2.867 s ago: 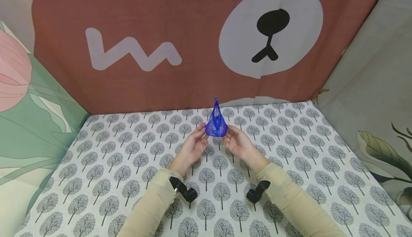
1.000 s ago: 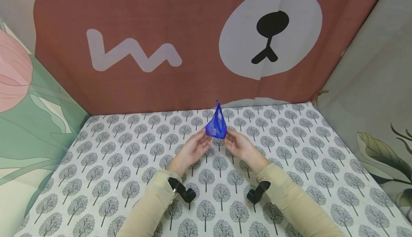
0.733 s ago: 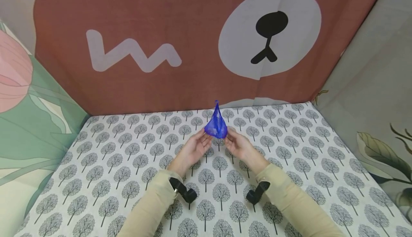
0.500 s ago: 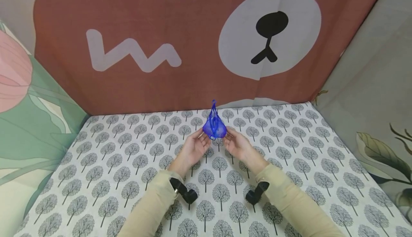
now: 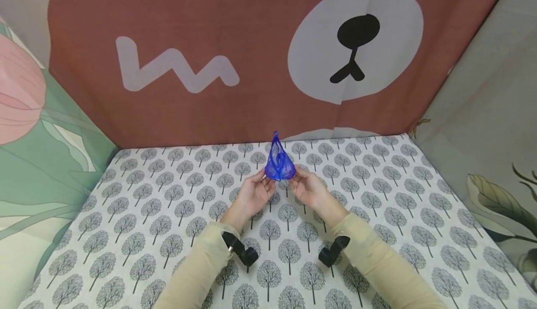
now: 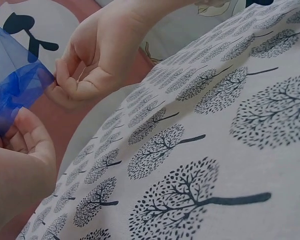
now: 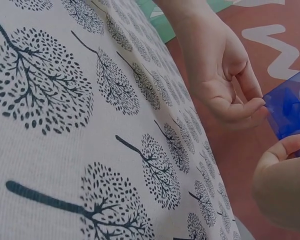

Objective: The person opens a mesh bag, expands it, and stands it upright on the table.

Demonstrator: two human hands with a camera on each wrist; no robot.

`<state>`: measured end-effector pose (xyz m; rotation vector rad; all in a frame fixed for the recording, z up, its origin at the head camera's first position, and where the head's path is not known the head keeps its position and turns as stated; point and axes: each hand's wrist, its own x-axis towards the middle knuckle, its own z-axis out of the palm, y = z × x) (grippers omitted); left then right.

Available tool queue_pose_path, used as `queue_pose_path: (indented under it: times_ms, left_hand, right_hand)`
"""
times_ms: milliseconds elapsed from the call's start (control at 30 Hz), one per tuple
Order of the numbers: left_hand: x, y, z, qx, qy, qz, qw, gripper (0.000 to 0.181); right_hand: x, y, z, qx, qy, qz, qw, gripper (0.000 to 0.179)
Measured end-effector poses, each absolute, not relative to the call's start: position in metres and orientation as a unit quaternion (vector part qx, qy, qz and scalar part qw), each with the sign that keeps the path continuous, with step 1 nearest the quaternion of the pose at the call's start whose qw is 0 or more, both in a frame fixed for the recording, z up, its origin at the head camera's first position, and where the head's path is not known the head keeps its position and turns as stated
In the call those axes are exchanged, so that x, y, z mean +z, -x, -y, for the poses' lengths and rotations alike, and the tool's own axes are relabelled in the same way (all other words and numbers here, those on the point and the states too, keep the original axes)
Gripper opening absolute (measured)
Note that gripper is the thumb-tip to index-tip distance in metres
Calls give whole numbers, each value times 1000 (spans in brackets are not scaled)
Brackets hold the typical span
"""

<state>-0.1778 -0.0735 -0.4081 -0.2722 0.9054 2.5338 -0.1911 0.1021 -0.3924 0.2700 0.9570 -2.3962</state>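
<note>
A sheer blue bag (image 5: 280, 165) is held up in front of the person, over the far half of the table. It narrows to a thin tip pointing away. My left hand (image 5: 251, 196) pinches its left lower corner between thumb and fingers. At the opposite corner, my right hand (image 5: 310, 188) pinches it the same way. In the left wrist view, the right hand (image 6: 102, 55) grips the edge of the bag (image 6: 22, 80) with curled fingers. From the right wrist, the left hand (image 7: 222, 75) is seen pinching the blue material (image 7: 290, 107), part of which lies outside the frame.
The table (image 5: 168, 225) wears a white cloth printed with dark trees. Behind it hangs a red-brown curtain (image 5: 251, 104) with a bear face, and patterned drapes stand at both sides. A black wrist camera (image 5: 241, 249) is strapped to each sleeve.
The bag's folds keep shifting, and its tip has swung slightly left since a second ago. Both hands stay at the same corners, nearly in place.
</note>
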Motion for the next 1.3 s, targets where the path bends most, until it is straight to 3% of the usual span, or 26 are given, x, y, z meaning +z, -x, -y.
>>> queue_pose_path:
  times_ms: [733,1300]
  left_hand:
    - [-409,177,73,919,75,-304,240,25]
    - [-414,181,75,883,88,-384,256,19]
  right_hand:
    - [-392,190,-103,-895,-118,-330,276,22]
    - [-398,191,-104,-862,-57,-405,300,28]
